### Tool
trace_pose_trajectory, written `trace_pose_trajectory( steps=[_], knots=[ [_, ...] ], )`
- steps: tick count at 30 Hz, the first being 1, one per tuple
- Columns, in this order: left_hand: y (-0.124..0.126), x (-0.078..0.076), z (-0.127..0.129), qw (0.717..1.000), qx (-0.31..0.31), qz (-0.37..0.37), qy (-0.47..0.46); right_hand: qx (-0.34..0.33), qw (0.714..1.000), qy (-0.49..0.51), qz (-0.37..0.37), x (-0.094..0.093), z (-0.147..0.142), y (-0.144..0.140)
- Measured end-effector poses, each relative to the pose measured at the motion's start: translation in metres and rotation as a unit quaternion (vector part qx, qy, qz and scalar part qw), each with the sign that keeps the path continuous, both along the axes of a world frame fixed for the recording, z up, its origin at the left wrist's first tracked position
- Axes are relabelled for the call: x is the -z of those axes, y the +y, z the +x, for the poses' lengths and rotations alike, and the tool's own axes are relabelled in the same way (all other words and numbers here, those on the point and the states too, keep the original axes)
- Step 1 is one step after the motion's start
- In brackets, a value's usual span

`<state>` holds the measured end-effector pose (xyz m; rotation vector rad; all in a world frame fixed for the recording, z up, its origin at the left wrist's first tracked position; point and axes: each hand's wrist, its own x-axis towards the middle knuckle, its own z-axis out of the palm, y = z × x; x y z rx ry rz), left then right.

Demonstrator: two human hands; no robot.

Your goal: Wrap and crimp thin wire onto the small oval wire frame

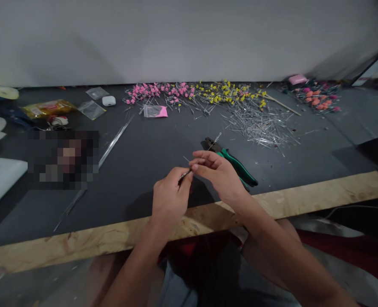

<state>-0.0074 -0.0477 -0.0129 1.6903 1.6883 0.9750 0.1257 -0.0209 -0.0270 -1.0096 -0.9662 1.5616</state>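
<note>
Silver wire [185, 174], thin and short, is pinched between both hands just on the near side of the green-handled pliers [232, 160]. The left hand [168, 197] has thumb and forefinger pressed together on the wire's lower end; the right hand [217, 171] closes its fingertips on the upper end, the other fingers loosely curled. It may be more than one strand, since the view is too dim and small to tell.

Those pliers lie on the dark tabletop [150, 145], jaws pointing away from the person, directly behind the right hand. Beyond the pliers and to their right is a loose heap of cut wire pieces [259, 123]. Farther back from the pliers, along the wall, runs a row of pink beaded stems [158, 91] and yellow beaded stems [227, 91]. Left of the pliers a long bundle of straight wires [112, 145] lies aslant. The table's plywood edge [304, 198] passes nearer than the pliers, under both wrists.
</note>
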Motion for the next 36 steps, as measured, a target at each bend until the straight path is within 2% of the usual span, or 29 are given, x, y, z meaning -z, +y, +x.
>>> trace_pose_trajectory(
  steps=[3,5,8,10,11,12,14,17,19,21,24,29,33,36],
  knots=[
    [0.000,-0.005,0.000,0.988,0.002,-0.074,-0.138,-0.005,1.000,0.002,0.027,-0.001,0.000,-0.002],
    [0.001,-0.007,-0.001,0.959,0.009,-0.137,-0.249,-0.010,0.999,0.012,0.048,-0.003,0.000,-0.003],
    [0.004,-0.009,-0.003,0.899,0.022,-0.211,-0.383,-0.029,0.996,0.037,0.078,-0.007,-0.001,-0.004],
    [0.005,-0.009,-0.005,0.872,0.027,-0.239,-0.427,-0.046,0.993,0.056,0.088,-0.008,-0.002,-0.004],
    [0.006,-0.009,-0.006,0.868,0.028,-0.243,-0.433,-0.052,0.992,0.066,0.089,-0.009,-0.003,-0.004],
    [0.006,-0.010,-0.006,0.872,0.027,-0.238,-0.427,-0.053,0.992,0.075,0.088,-0.009,-0.004,-0.005],
    [0.005,-0.010,-0.006,0.900,0.023,-0.212,-0.381,-0.037,0.992,0.086,0.081,-0.009,-0.006,-0.006],
    [0.002,-0.009,-0.003,0.959,0.017,-0.147,-0.243,0.006,0.994,0.094,0.056,-0.008,-0.009,-0.007],
    [-0.001,-0.008,-0.002,0.985,0.018,-0.100,-0.141,0.020,0.995,0.095,0.033,-0.009,-0.011,-0.007],
    [-0.003,-0.005,-0.002,0.996,0.020,-0.062,-0.061,0.017,0.995,0.097,0.013,-0.010,-0.013,-0.007],
    [-0.004,-0.002,-0.004,0.999,0.016,-0.029,0.005,-0.018,0.994,0.112,0.001,-0.013,-0.013,-0.006],
    [-0.003,-0.005,-0.008,1.000,0.008,-0.022,-0.010,-0.060,0.995,0.075,-0.002,-0.015,-0.008,-0.003],
    [0.000,-0.010,-0.010,0.996,-0.009,-0.054,-0.077,-0.046,0.999,-0.002,0.017,-0.012,-0.004,0.000],
    [0.004,-0.011,-0.011,0.981,-0.014,-0.100,-0.166,-0.038,0.999,-0.005,0.031,-0.007,-0.003,0.002]
  ],
)
